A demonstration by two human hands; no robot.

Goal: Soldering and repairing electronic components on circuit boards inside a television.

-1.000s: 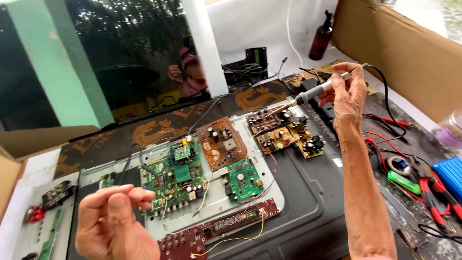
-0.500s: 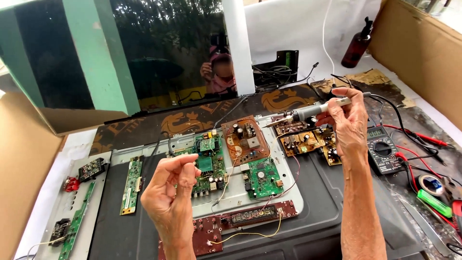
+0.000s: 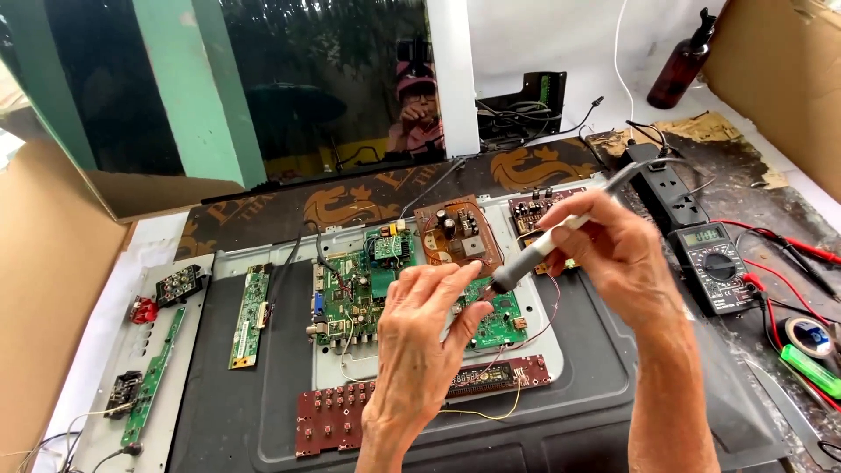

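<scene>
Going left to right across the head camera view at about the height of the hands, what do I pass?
Narrow green strip board → large green circuit board → left hand → soldering iron held in the right hand → black multimeter → red probe leads.

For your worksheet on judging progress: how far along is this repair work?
Done: the panel's back is open, with the green board exposed. In hand: the right hand holds the soldering iron, tip at the left hand. Left: tip not yet on any board.
</scene>
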